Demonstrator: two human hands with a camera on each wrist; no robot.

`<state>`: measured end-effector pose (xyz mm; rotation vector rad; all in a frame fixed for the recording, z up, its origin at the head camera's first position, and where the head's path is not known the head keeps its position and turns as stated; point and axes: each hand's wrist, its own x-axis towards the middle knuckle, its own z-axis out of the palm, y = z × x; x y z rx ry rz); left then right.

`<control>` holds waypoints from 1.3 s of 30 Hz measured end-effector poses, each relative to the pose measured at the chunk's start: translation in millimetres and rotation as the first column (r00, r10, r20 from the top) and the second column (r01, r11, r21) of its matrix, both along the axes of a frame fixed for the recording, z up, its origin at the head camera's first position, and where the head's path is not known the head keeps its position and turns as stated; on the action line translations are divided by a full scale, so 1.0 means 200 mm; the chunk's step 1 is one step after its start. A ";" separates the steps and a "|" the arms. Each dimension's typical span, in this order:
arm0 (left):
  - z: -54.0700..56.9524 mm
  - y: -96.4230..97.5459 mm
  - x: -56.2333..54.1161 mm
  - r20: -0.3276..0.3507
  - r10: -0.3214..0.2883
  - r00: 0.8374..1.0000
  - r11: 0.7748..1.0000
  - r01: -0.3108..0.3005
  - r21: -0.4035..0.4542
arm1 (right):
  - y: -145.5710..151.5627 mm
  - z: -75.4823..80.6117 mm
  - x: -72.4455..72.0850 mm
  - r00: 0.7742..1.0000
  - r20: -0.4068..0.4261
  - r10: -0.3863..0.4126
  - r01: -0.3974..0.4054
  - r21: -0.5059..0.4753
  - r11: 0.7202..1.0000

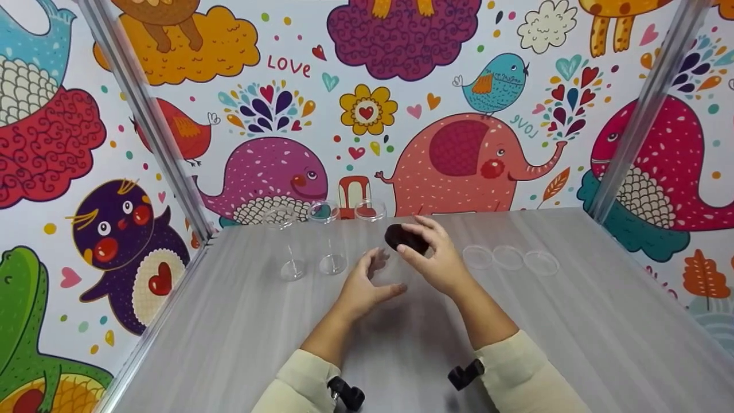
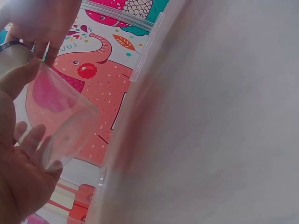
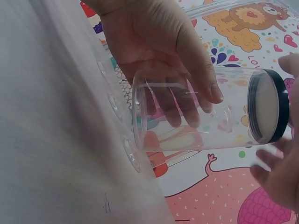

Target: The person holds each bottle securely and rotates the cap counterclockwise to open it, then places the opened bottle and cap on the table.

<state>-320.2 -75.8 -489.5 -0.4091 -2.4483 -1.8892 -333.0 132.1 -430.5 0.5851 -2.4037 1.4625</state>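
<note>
A clear jar [image 3: 187, 140] with a black screw lid [image 1: 401, 241] is held above the table, between both hands. My right hand [image 1: 436, 258] grips the lid from above and the right side, fingers bent around its edge. My left hand [image 1: 361, 289] is cupped around the clear body lower down, thumb on one side and fingers on the other. In the right wrist view the left fingers show through the jar wall. The left wrist view has the jar's clear end [image 2: 70, 135] close to the left fingers; how firmly they press is unclear.
Clear upright containers [image 1: 292, 269] stand at the back left, one partly hidden behind the left hand. Three clear round discs [image 1: 508, 258] lie in a row to the right. Patterned walls [image 1: 355, 57] enclose the grey table [image 1: 229, 344] at the back and sides.
</note>
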 end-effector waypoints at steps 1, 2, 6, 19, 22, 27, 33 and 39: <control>0.00 0.00 0.00 0.005 0.001 1.000 1.000 -0.001 -0.003 | 0.00 0.00 0.00 0.999 -0.002 -0.038 0.038 0.023 0.999; 0.00 0.00 0.00 0.009 0.002 1.000 1.000 -0.002 -0.006 | 0.00 0.00 0.00 0.997 -0.002 -0.071 0.071 0.040 0.997; 0.01 0.01 0.01 -0.003 -0.012 1.000 1.000 0.012 0.002 | -0.01 0.01 0.01 0.991 0.004 -0.137 0.137 0.054 0.989; 0.02 0.01 0.02 -0.003 -0.016 1.000 1.000 0.016 -0.021 | 0.00 0.01 0.02 0.997 -0.024 -0.070 0.071 0.050 0.996; 0.02 0.01 0.02 -0.008 -0.019 1.000 1.000 0.019 -0.022 | 0.01 0.02 0.03 1.000 -0.007 -0.007 0.007 0.016 1.000; 0.01 0.00 0.02 -0.012 -0.020 1.000 1.000 0.019 -0.021 | 0.00 0.01 0.02 0.998 0.012 0.057 -0.057 -0.017 0.998; 0.01 0.00 0.02 -0.009 -0.015 1.000 1.000 0.015 -0.022 | 0.00 0.02 0.03 0.997 0.012 0.083 -0.082 -0.022 0.996; 0.02 0.01 0.02 -0.016 -0.013 1.000 1.000 0.013 -0.016 | 0.00 0.02 0.02 0.999 -0.032 0.033 -0.033 0.029 0.999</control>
